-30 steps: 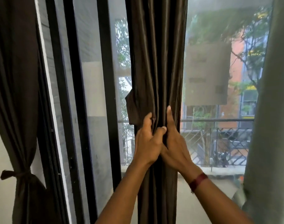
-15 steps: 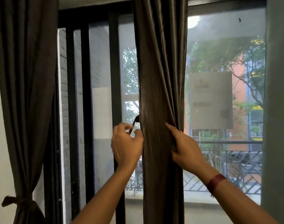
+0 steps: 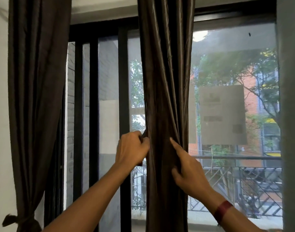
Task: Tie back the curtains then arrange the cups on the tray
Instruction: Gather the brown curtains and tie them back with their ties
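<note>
Mid-frame, left hand (image 3: 131,148) pinches tie-back strap (image 3: 144,133) at vertical center curtain's (image 3: 165,81) left edge; right hand (image 3: 188,171) fingers grip its right folds.

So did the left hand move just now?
Yes. The left hand slid left across the middle curtain: earlier it sat on its front beside the right hand, now it grips a dark strip at its left edge.
</note>
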